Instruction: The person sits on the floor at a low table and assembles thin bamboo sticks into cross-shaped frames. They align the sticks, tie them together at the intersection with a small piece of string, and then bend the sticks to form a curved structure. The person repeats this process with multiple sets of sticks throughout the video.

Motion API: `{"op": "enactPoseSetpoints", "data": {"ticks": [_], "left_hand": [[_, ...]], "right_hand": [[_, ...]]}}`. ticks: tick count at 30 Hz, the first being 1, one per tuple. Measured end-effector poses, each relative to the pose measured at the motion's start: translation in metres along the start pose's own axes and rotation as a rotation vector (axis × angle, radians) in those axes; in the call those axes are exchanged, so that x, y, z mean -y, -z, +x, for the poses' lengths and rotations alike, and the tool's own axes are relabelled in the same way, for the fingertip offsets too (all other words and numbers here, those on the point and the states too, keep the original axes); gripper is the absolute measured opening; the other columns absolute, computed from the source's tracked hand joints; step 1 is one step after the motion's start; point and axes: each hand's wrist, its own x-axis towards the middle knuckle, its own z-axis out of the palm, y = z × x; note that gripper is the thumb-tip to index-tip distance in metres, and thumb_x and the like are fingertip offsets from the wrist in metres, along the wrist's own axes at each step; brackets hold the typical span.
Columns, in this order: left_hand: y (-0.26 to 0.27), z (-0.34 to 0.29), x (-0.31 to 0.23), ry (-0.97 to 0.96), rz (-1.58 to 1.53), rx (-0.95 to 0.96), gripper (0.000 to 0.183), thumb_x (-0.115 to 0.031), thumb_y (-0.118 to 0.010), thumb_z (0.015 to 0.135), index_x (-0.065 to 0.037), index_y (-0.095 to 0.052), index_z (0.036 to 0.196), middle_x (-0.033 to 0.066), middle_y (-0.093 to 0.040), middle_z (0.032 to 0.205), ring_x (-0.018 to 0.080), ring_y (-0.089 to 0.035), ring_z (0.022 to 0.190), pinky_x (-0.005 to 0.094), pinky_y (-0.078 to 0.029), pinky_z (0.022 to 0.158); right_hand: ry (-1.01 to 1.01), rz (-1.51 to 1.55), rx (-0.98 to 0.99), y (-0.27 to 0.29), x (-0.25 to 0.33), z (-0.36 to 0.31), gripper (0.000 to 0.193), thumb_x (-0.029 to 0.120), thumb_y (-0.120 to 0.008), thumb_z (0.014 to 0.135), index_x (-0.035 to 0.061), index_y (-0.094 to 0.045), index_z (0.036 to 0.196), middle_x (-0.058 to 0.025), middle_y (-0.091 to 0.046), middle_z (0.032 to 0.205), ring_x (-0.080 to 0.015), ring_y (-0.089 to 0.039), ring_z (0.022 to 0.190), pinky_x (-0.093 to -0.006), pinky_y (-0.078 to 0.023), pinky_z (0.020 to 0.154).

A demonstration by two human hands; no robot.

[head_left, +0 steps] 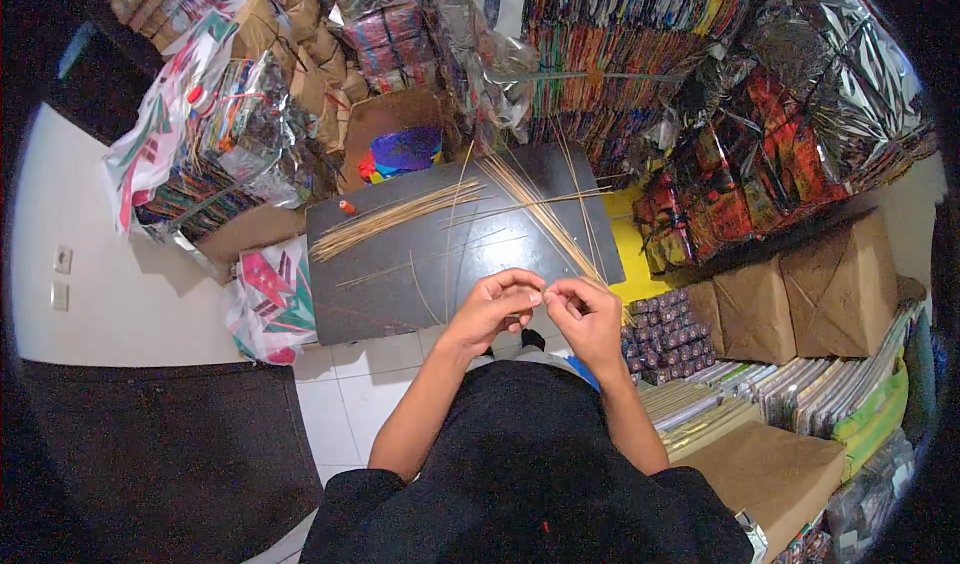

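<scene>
In front of my body, above the near edge of a dark low table (pixel 385 309), my two hands almost meet. My left hand (pixel 490 311) has its thumb and fingertips pinched together. Close beside it, my right hand (pixel 588 322) is pinched too, fingers curled. Whatever lies between the fingertips is too small to make out. Beyond my hands, a bundle of thin bamboo sticks (pixel 400 219) lies on the left of the table. A second stick bundle (pixel 545 214) slants along the right side. Several loose sticks are scattered between them, and a small orange-red spool-like item (pixel 346 207) stands at the back left.
Wrapped stacks of colourful packets (pixel 610 84) rise behind the table. Brown paper-wrapped blocks (pixel 838 279) and a pile of small dark packs (pixel 665 334) are at the right. A printed plastic bag (pixel 270 299) hangs by the table's left edge, over white floor tiles (pixel 370 394).
</scene>
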Motion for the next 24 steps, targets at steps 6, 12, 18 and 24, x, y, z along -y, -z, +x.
{"op": "enactPoseSetpoints", "data": {"ticks": [6,12,18,24], "left_hand": [[0.006,0.003,0.002,0.007,-0.016,0.059,0.023,-0.016,-0.072,0.091,-0.007,-0.065,0.111,-0.0017,-0.061,0.082,0.0067,-0.056,0.065,0.0203,-0.041,0.051],[0.006,0.003,0.003,-0.024,-0.028,0.061,0.023,-0.015,-0.071,0.092,-0.005,-0.065,0.112,-0.0010,-0.063,0.085,0.0066,-0.057,0.066,0.0202,-0.042,0.052],[0.009,0.005,0.006,-0.024,-0.038,0.048,0.023,-0.013,-0.073,0.091,-0.004,-0.067,0.112,0.0019,-0.068,0.093,0.0077,-0.058,0.069,0.0206,-0.045,0.056],[0.011,0.005,0.007,-0.029,0.005,0.027,0.025,-0.016,-0.074,0.090,-0.006,-0.069,0.112,-0.0015,-0.066,0.088,0.0063,-0.058,0.069,0.0196,-0.047,0.057]], "right_hand": [[0.000,0.017,0.012,-0.001,0.004,0.001,0.013,0.007,-0.074,0.081,-0.0002,-0.072,0.091,-0.0083,-0.067,0.077,-0.0120,-0.059,0.065,-0.0265,-0.047,0.058],[0.009,0.038,0.013,-0.002,0.005,0.002,0.013,0.007,-0.074,0.081,0.0004,-0.073,0.092,-0.0068,-0.066,0.077,-0.0105,-0.057,0.065,-0.0250,-0.046,0.057],[0.001,0.072,0.005,-0.003,0.000,0.002,0.012,0.007,-0.074,0.081,0.0011,-0.073,0.092,-0.0054,-0.065,0.076,-0.0099,-0.056,0.064,-0.0249,-0.044,0.057],[0.009,0.092,0.002,-0.004,-0.002,0.002,0.012,0.007,-0.074,0.081,0.0013,-0.073,0.091,-0.0048,-0.065,0.075,-0.0096,-0.055,0.064,-0.0253,-0.044,0.056]]}}
